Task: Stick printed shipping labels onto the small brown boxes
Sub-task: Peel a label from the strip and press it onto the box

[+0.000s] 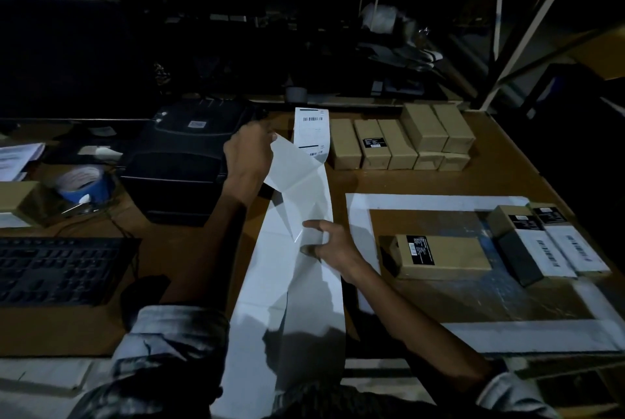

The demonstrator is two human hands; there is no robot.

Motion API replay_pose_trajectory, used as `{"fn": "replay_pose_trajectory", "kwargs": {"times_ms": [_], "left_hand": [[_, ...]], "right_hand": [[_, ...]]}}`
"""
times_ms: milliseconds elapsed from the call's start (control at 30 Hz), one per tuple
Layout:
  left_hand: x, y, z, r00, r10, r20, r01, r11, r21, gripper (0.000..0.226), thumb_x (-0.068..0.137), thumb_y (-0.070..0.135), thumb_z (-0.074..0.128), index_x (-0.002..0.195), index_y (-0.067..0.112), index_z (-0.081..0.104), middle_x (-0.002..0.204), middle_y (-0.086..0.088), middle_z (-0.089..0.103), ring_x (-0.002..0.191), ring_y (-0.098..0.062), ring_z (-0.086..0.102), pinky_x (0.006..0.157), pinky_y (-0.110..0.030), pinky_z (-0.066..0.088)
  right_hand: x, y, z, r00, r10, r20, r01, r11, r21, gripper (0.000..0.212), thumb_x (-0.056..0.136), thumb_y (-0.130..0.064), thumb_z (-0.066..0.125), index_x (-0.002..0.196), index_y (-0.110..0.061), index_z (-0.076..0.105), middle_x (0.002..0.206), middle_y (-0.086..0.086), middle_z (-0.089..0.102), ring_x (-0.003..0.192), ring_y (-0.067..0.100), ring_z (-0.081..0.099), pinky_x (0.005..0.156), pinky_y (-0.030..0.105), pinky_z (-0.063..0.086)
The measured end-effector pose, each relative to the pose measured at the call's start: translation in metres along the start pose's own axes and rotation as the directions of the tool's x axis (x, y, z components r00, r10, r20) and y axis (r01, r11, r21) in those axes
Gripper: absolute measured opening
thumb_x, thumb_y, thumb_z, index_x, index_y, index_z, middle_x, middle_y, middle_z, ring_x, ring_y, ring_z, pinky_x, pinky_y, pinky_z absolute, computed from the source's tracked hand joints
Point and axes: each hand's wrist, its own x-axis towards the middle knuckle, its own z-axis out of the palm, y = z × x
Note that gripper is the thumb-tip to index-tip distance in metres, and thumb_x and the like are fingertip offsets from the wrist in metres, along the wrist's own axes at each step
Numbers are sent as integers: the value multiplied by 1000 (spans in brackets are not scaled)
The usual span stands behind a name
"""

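From the head camera, everything is placed around the black label printer point(184, 161) at the middle of the desk. A long white strip of label paper point(297, 270) runs from just right of the printer toward the person, most likely so the printed labels point(311, 133) at its far end can be drawn within reach. The left hand point(250, 156), right beside the printer, grips the strip's upper folded part, seemingly to keep it taut. The right hand point(333, 243), nearer the person, pinches the strip lower down with curled fingers, apparently to peel or separate a piece.

Right of the printer, past the printed labels, a cluster of unlabelled small brown boxes point(402, 144) waits in rows. Farther right and nearer the person, one brown box point(439, 256) lies flat inside a white-taped area point(358, 215), probably next for a label; beside it, two boxes point(554, 243) already carry white barcoded labels. Left of the printer sit a blue tape roll point(84, 183) and a keyboard point(57, 270).
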Motion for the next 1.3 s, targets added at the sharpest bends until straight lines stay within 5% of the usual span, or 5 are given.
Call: {"fn": "replay_pose_trajectory", "kwargs": {"times_ms": [333, 667, 800, 1000, 1300], "left_hand": [[18, 8, -29, 966, -11, -258, 20, 999, 33, 17, 99, 11, 52, 97, 3, 67, 102, -16, 60, 87, -35, 61, 60, -38, 37], [14, 27, -58, 951, 42, -307, -48, 999, -14, 24, 102, 25, 53, 98, 5, 67, 109, -12, 54, 83, -33, 60, 63, -36, 34], [-14, 39, -42, 924, 188, -334, -210, 977, -33, 21, 100, 26, 57, 95, 9, 68, 99, -7, 56, 74, -26, 59, 55, -32, 35], [-82, 62, 2, 813, 448, -372, -438, 891, 118, 13, 89, 9, 70, 102, 10, 70, 89, -7, 62, 68, -23, 60, 48, -32, 41], [-160, 117, 49, 648, 635, -420, -633, 756, 167, 27, 85, 9, 77, 111, 2, 72, 101, -15, 71, 82, -27, 65, 59, -33, 49]], "right_hand": [[4, 3, -5, 996, 86, 19, -86, 996, 10, 56, 81, -3, 80, 131, -20, 63, 133, -1, 50, 112, 18, 51, 65, 7, 49], [6, -8, -3, 994, 72, 80, -65, 995, -77, 67, 81, -25, 83, 141, -19, 55, 137, 4, 56, 122, 16, 51, 100, 23, 44], [1, -26, -15, 983, 7, -182, -68, 940, -333, 50, 85, -51, 73, 129, -32, 61, 136, 4, 47, 120, 26, 55, 104, 39, 48], [-37, -93, -74, 961, 193, -200, -94, 903, 420, 50, 96, -66, 41, 95, -24, 67, 90, -1, 73, 90, 22, 68, 81, 40, 56], [-73, -85, -134, 975, 150, -166, -51, 873, 485, 38, 83, -39, 80, 106, -9, 74, 99, 6, 78, 96, 29, 74, 90, 43, 57]]}}
